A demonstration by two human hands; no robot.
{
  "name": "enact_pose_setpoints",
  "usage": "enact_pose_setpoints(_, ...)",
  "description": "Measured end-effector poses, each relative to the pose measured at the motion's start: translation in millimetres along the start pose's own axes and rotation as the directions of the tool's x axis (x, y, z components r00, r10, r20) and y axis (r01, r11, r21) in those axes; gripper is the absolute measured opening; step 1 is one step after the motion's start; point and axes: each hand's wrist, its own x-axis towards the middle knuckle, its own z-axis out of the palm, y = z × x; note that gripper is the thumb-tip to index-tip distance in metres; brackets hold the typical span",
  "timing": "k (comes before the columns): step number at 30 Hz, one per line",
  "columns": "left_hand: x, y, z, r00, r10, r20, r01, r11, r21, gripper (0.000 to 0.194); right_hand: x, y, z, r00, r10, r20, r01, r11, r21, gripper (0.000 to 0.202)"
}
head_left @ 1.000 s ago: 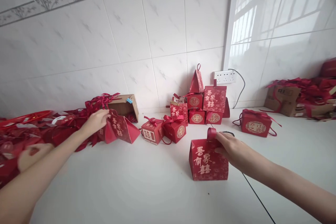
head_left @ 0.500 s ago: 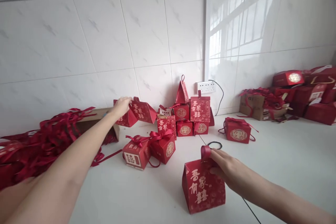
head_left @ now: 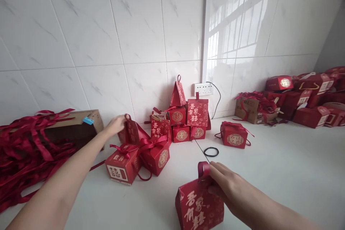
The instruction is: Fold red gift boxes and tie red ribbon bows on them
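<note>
My right hand grips the top edge of a red gift box with a ribbon loop, near the front of the white surface. The box's bottom runs out of view. Farther back on the left, my left hand has its fingers closed at the top of another red gift box, partly hidden behind two ribbon-tied red boxes. Beside it stand stacked red gift boxes with gold print, against the tiled wall. A peaked one tops the stack.
Left, red ribbons spill from a cardboard box. A black ring and a ribbon-tied box lie right of the stack. More red boxes and a carton with ribbons fill the back right, beyond a power strip.
My left hand has lowered the red box it held raised, down beside the stack. My right hand still holds its box. The view has shifted to the right.
</note>
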Motion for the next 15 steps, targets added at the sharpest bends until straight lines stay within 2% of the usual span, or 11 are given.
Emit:
enact_pose_setpoints(3, 0.2, 8.0, 27.1, 0.99, 0.044, 0.131, -0.036, 0.998, -0.059, 0.012, -0.6, 0.8, 0.9, 1.0, -0.011, -0.021, 0.012, 0.999, 0.031, 0.017)
enact_pose_setpoints(5, -0.2, 11.6, 39.2, 0.989, 0.04, 0.145, -0.026, 0.995, -0.099, 0.017, -0.8, 1.0, 1.1, 0.999, -0.018, -0.031, 0.019, 0.999, 0.035, 0.016)
enact_pose_setpoints(7, -2.5, 13.3, 46.0, 0.993, 0.005, 0.122, 0.012, 0.99, -0.138, 0.03, -1.2, 1.0, 1.0, 0.999, -0.016, -0.031, 0.017, 0.999, 0.039, 0.017)
enact_pose_setpoints(9, -6.8, 13.4, 50.6, 0.995, -0.076, 0.059, 0.085, 0.981, -0.174, 0.048, -1.6, 0.8, 0.7, 1.0, -0.01, -0.023, 0.011, 0.999, 0.042, 0.017)
enact_pose_setpoints(11, -11.8, 12.4, 55.8, 0.98, -0.201, -0.006, 0.195, 0.956, -0.218, 0.061, -2.2, 0.7, 0.3, 1.0, -0.006, -0.015, 0.007, 0.999, 0.042, 0.018)
enact_pose_setpoints(13, -15.6, 10.7, 62.3, 0.945, -0.326, 0.0, 0.313, 0.907, -0.282, 0.057, -2.7, 0.7, 0.0, 1.0, -0.003, -0.013, 0.003, 0.999, 0.04, 0.017)
enact_pose_setpoints(15, -16.9, 9.5, 69.3, 0.911, -0.4, 0.097, 0.407, 0.837, -0.367, 0.044, -3.2, 0.3, -0.3, 1.0, 0.0, -0.017, 0.001, 0.999, 0.043, 0.017)
